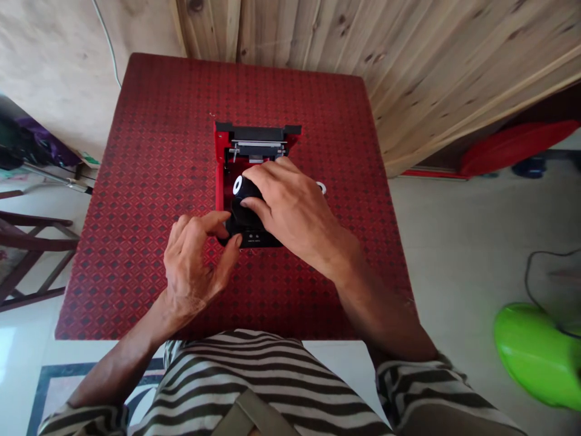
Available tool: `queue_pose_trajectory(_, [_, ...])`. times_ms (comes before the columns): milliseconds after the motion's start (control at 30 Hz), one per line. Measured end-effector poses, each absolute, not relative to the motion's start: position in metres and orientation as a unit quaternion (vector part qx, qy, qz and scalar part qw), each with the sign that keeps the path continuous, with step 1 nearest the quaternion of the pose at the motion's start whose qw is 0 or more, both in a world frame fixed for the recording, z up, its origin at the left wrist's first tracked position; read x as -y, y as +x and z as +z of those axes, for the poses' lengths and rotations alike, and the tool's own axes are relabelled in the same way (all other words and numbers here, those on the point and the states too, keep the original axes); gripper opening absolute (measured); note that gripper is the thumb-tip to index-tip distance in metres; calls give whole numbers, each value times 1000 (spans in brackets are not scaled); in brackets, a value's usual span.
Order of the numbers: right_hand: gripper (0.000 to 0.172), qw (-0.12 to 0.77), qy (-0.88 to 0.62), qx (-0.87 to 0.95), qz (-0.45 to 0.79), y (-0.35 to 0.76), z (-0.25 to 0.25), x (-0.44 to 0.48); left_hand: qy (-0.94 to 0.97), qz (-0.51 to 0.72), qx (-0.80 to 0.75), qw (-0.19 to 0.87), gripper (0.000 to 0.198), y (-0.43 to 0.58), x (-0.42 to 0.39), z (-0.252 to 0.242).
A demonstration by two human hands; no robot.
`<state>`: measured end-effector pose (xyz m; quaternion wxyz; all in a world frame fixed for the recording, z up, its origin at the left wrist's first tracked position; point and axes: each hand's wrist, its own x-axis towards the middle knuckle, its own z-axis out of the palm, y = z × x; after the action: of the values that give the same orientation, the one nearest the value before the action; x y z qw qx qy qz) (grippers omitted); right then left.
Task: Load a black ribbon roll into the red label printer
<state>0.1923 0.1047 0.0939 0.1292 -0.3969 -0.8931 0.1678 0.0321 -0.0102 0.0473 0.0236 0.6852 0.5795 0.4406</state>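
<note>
A red and black printer (261, 239) stands on the table with its lid (258, 133) raised, showing metal rollers inside. My right hand (295, 200) grips a black roll (249, 189) with a white core end, holding it over the printer's open bay. The fingers hide part of the roll and much of the bay. My left hand (195, 254) pinches the front left corner of the printer between thumb and fingers. Just beyond the right hand, a small white ring (321, 187) shows, mostly covered.
The table (158, 151) has a red patterned cover. Behind it rises a wooden plank wall (318, 36). A wooden chair (31, 242) stands at the left. On the floor at the right are a bright green object (535, 357) and a dark cable (529, 272).
</note>
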Motion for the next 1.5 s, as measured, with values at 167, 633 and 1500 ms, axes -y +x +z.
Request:
queue_pose_trajectory(167, [22,49,-395,915,71,175,90,-107,711,418,-565,6,24,27,7,43])
queue_pose_trajectory(633, [25,-26,-364,921,136,173,72,-136,753,351,-555,40,38,6,-8,41])
queue_pose_trajectory(1500, [14,100,-283,841,451,216,88,-134,767,316,-554,71,21,-7,-29,49])
